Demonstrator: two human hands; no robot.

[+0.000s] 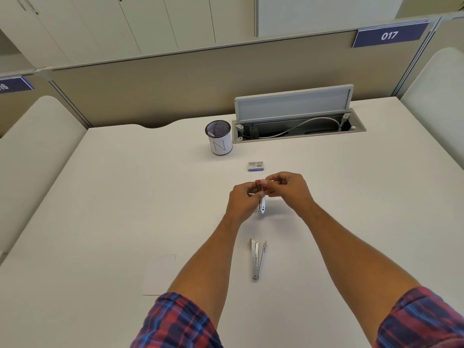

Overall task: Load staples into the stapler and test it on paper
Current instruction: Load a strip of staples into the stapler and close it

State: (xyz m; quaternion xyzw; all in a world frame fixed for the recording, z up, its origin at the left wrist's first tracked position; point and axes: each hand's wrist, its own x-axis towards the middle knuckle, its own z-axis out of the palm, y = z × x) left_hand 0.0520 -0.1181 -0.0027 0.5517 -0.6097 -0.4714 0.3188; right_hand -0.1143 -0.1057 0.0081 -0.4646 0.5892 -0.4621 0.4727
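Note:
Both hands hold a small white stapler part (262, 206) with a red tip above the middle of the desk. My left hand (242, 200) grips its side, and my right hand (287, 185) pinches the red end from the right. A metal stapler mechanism (256, 258), splayed into a narrow V, lies on the desk nearer to me. A small staple box (255, 166) sits just beyond the hands. A white sheet of paper (159, 273) lies at the lower left, partly under my left forearm.
A mesh pen cup (219, 138) marked N stands at the back of the white desk (113, 197). Right of it, an open cable hatch (298, 121) with a raised lid holds a cable. Fabric partitions fence the desk.

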